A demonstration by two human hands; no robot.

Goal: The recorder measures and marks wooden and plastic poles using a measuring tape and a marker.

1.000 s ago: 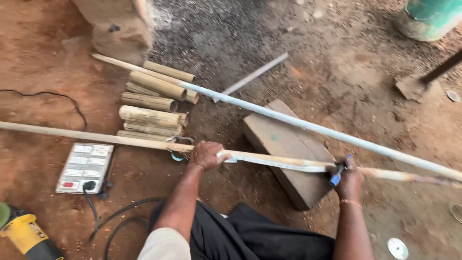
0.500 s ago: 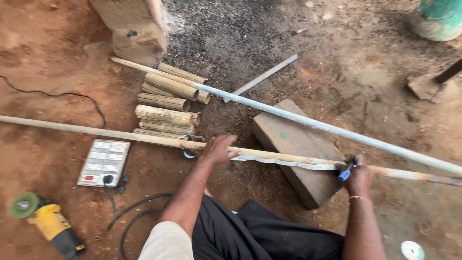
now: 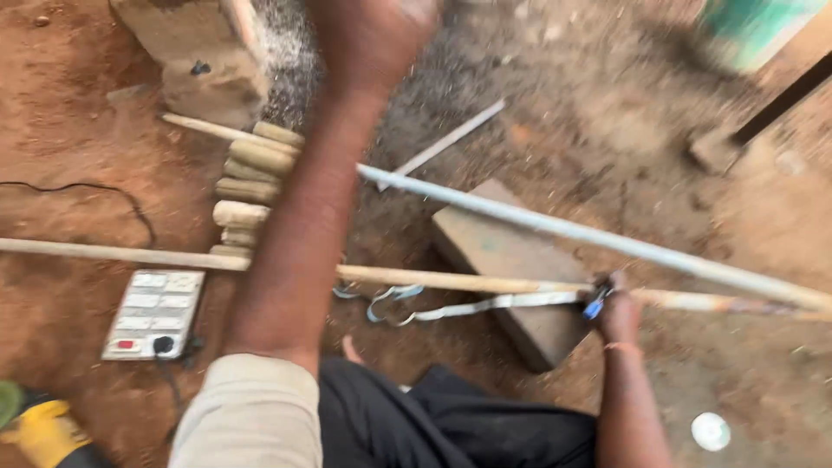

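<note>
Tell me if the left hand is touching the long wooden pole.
Apart. The head view shows the left hand raised high, well clear of the long wooden pole.

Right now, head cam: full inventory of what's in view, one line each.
long bamboo pole: 1, tan, lying across the ground and over the block
grey pipe: 1, pale grey, slanting over the block toward the right edge
block: 1, grey-brown, centre, under pole and pipe
tape strip: 1, whitish, slack and looped under the pole
cut bamboo pieces: about six, tan, stacked left of centre
switch board: 1, white, on the dirt at left, black cable plugged in
power tool: 1, yellow, bottom left corner
flat bar: 1, grey, on the dirt, upper centre
disc: 1, silvery, bottom right
left hand: raised at top, blurred, holds nothing visible
right hand: on the pole, with a small blue item
</note>
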